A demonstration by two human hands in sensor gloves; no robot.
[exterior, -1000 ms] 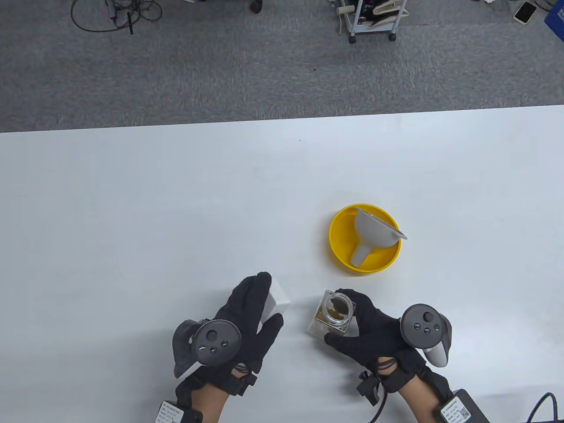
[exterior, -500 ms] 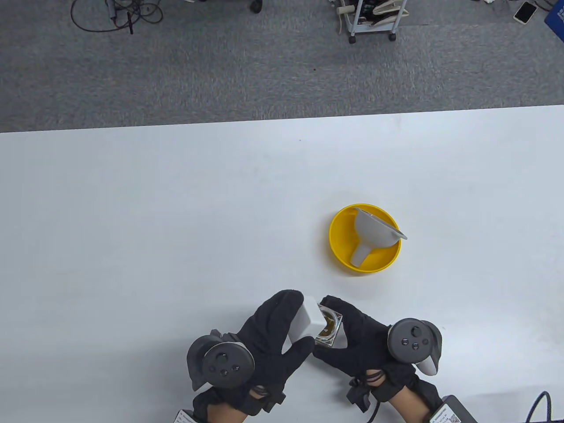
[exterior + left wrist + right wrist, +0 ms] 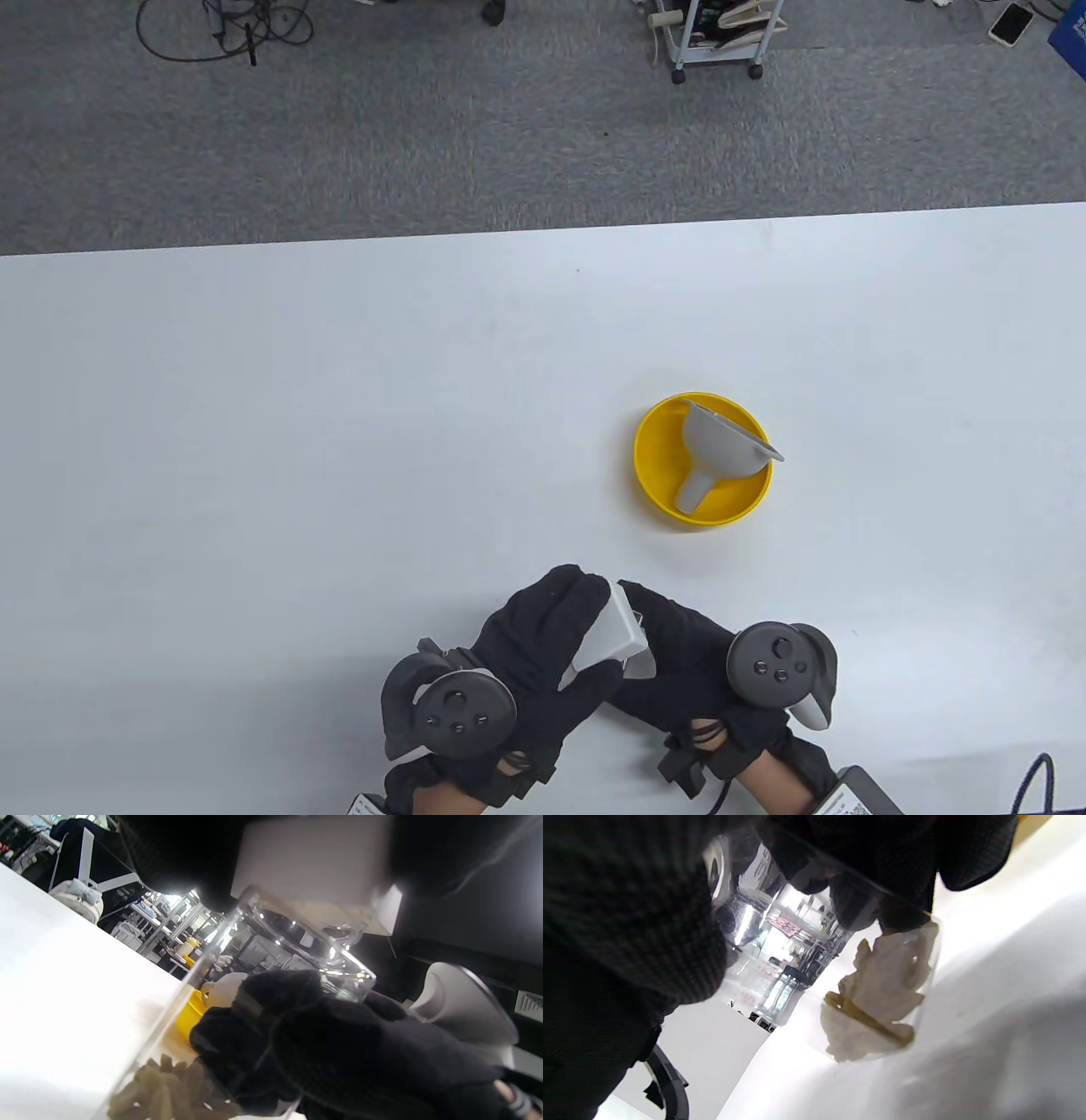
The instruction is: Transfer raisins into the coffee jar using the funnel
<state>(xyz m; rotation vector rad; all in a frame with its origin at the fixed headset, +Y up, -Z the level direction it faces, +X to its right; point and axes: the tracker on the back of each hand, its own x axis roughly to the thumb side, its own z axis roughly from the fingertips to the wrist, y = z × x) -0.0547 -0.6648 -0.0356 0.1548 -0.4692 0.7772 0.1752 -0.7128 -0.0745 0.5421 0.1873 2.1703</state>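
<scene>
My left hand (image 3: 592, 635) grips a white square lid (image 3: 612, 632) and holds it on top of the clear glass jar (image 3: 642, 668). My right hand (image 3: 649, 649) grips the jar's body at the table's near edge. The lid covers the jar's mouth. In the left wrist view the lid (image 3: 314, 861) sits on the jar's neck (image 3: 297, 938), with raisins (image 3: 169, 1090) at the jar's bottom and my right hand's fingers (image 3: 339, 1043) around the glass. The right wrist view shows the jar's wall (image 3: 882, 993) close up. A grey funnel (image 3: 721, 446) lies tilted in a yellow bowl (image 3: 649, 484).
The bowl with the funnel stands beyond and slightly right of my hands, apart from them. The white table (image 3: 254, 424) stretches left and far. Beyond its far edge lies grey carpet with a wheeled cart (image 3: 717, 34) and cables (image 3: 221, 25).
My left hand carried the lid from the left over to the jar and set it on the mouth. Both hands and the jar drew toward the near edge. The raisins are now hidden from above.
</scene>
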